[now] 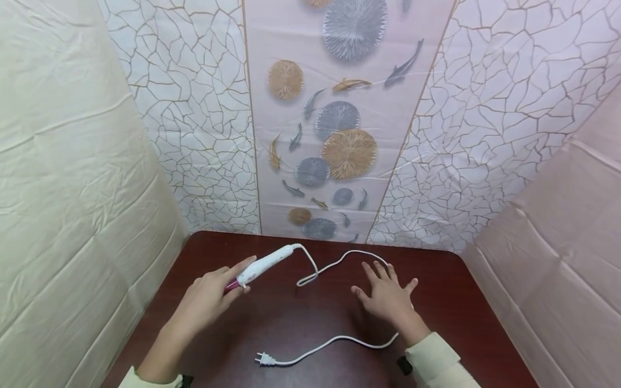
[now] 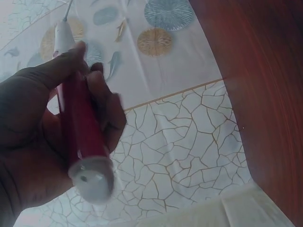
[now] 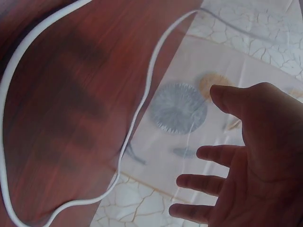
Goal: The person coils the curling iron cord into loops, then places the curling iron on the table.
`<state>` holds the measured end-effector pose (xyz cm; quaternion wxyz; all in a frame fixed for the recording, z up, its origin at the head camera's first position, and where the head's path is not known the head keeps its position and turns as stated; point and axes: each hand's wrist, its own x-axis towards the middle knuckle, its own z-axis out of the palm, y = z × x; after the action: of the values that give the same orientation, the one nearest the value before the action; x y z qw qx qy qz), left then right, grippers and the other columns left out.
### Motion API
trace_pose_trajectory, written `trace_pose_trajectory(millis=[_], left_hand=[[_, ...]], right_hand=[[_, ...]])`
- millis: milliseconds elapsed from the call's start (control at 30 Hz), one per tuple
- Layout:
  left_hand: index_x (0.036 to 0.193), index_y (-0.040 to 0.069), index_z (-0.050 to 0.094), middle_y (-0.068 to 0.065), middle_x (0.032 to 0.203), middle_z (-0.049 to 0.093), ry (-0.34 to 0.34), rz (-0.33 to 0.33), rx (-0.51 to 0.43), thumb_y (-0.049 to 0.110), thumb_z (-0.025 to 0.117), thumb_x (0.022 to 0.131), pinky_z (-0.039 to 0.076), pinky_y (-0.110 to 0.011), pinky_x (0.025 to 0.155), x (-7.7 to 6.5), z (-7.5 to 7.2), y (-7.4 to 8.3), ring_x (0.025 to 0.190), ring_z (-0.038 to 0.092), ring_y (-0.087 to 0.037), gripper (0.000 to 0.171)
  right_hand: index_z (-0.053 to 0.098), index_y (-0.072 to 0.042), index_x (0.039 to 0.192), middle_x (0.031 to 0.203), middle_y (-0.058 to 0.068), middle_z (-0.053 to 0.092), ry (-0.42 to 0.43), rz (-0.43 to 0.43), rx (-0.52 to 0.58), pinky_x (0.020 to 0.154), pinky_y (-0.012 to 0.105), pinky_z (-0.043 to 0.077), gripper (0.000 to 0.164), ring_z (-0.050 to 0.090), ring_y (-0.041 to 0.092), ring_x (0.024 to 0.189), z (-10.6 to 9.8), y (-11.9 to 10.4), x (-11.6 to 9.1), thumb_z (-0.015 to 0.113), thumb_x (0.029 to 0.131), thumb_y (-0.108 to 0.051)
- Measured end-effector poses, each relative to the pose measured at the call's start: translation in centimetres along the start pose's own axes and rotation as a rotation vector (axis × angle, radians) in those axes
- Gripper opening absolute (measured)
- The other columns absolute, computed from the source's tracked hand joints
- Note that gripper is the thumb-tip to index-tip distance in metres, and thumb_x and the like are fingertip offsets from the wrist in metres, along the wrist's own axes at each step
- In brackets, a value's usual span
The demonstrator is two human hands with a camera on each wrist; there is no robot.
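Note:
My left hand (image 1: 209,293) grips a hair styling iron by its magenta barrel, with thumb and fingers curled round it. The iron's white handle (image 1: 266,265) points away to the upper right, and a white cord leaves its far end. In the left wrist view the magenta barrel (image 2: 84,120) lies along the palm, its pale rounded end cap (image 2: 94,182) towards the wrist. My right hand (image 1: 388,297) is spread over the right of the table, overlapping the white cord (image 1: 361,251) in the head view. Nothing is in its palm in the right wrist view.
The cord loops on the dark red-brown table (image 1: 291,318) and comes back to a two-pin plug (image 1: 264,359) near the front. Patterned cloth (image 1: 204,118) hangs behind the table's back edge. Pale cloth walls (image 1: 63,215) stand at both sides.

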<state>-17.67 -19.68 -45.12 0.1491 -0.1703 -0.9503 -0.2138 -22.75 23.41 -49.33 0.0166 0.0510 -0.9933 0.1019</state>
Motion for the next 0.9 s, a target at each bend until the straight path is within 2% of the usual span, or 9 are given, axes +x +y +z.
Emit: trace_pose_trajectory(millis=[200, 367, 467, 567, 633, 700, 767, 800, 900], left_hand=[[0.164, 0.039, 0.052, 0.009, 0.085, 0.06, 0.019, 0.07, -0.011, 0.037, 0.085, 0.097, 0.048, -0.037, 0.065, 0.6, 0.3, 0.5, 0.073, 0.055, -0.011, 0.074], [0.165, 0.036, 0.051, 0.007, 0.098, 0.071, 0.015, 0.119, -0.012, 0.039, 0.082, 0.1, 0.055, -0.043, 0.07, 1.0, 0.6, 1.0, 0.082, 0.067, -0.014, 0.072], [0.165, 0.033, 0.051, 0.004, 0.109, 0.077, 0.009, 0.139, -0.019, 0.041, 0.08, 0.102, 0.058, -0.045, 0.073, 1.1, 0.8, 1.3, 0.087, 0.072, -0.017, 0.07], [0.165, 0.033, 0.05, 0.003, 0.117, 0.079, 0.012, 0.154, -0.025, 0.041, 0.08, 0.102, 0.059, -0.046, 0.076, 1.2, 0.9, 1.4, 0.089, 0.073, -0.017, 0.07], [0.165, 0.033, 0.05, 0.004, 0.119, 0.079, 0.019, 0.161, -0.029, 0.04, 0.08, 0.102, 0.059, -0.046, 0.077, 1.2, 0.8, 1.5, 0.089, 0.073, -0.016, 0.07], [0.165, 0.034, 0.051, 0.004, 0.121, 0.079, 0.029, 0.168, -0.031, 0.04, 0.08, 0.102, 0.06, -0.045, 0.077, 1.1, 0.8, 1.5, 0.089, 0.073, -0.015, 0.07], [0.165, 0.035, 0.051, 0.006, 0.122, 0.079, 0.039, 0.172, -0.021, 0.042, 0.079, 0.102, 0.059, -0.044, 0.076, 1.1, 0.7, 1.6, 0.089, 0.073, -0.015, 0.069], [0.164, 0.036, 0.051, 0.006, 0.122, 0.079, 0.045, 0.173, -0.013, 0.043, 0.079, 0.102, 0.059, -0.044, 0.074, 1.0, 0.7, 1.6, 0.089, 0.073, -0.015, 0.069], [0.164, 0.038, 0.052, 0.009, 0.12, 0.079, 0.059, 0.178, 0.017, 0.045, 0.079, 0.101, 0.058, -0.042, 0.071, 0.9, 0.6, 1.6, 0.087, 0.074, -0.014, 0.068]], right_hand=[[0.041, -0.027, 0.172, 0.178, 0.011, 0.041, 0.029, -0.076, 0.024, 0.112, 0.099, 0.006, 0.084, 0.029, 0.049, 0.167, -0.1, -2.2, 0.0, 0.063, 0.103, -0.069], [0.045, -0.025, 0.17, 0.176, 0.008, 0.045, 0.053, -0.193, 0.156, 0.114, 0.097, 0.01, 0.083, 0.034, 0.041, 0.167, -0.1, -4.2, -0.5, 0.064, 0.102, -0.07], [0.053, -0.023, 0.165, 0.171, 0.008, 0.052, 0.097, -0.261, 0.258, 0.115, 0.096, 0.012, 0.07, 0.04, 0.038, 0.164, 0.0, -5.1, -0.6, 0.064, 0.107, -0.061], [0.068, -0.017, 0.15, 0.161, 0.01, 0.063, 0.174, -0.347, 0.408, 0.116, 0.094, 0.018, 0.044, 0.051, 0.038, 0.157, 0.2, -5.5, -0.5, 0.062, 0.113, -0.04], [0.076, -0.014, 0.135, 0.15, 0.012, 0.071, 0.216, -0.416, 0.534, 0.12, 0.084, 0.031, 0.028, 0.061, 0.037, 0.148, 0.2, -5.4, -0.2, 0.059, 0.116, -0.025], [0.078, -0.01, 0.123, 0.135, 0.013, 0.078, 0.225, -0.45, 0.679, 0.119, 0.065, 0.047, 0.024, 0.071, 0.034, 0.135, 0.2, -5.1, 0.2, 0.055, 0.116, -0.016], [0.076, -0.004, 0.117, 0.114, 0.014, 0.082, 0.209, -0.441, 0.84, 0.105, 0.046, 0.061, 0.025, 0.08, 0.031, 0.114, 0.1, -4.6, 0.5, 0.052, 0.117, -0.011], [0.075, -0.002, 0.116, 0.103, 0.013, 0.08, 0.202, -0.412, 0.915, 0.093, 0.039, 0.065, 0.025, 0.081, 0.028, 0.1, 0.0, -4.4, 0.6, 0.052, 0.117, -0.011], [0.075, 0.002, 0.114, 0.079, 0.005, 0.07, 0.261, -0.284, 1.069, 0.065, 0.025, 0.06, 0.02, 0.071, 0.015, 0.067, -0.4, -3.6, 0.8, 0.061, 0.114, -0.012]])
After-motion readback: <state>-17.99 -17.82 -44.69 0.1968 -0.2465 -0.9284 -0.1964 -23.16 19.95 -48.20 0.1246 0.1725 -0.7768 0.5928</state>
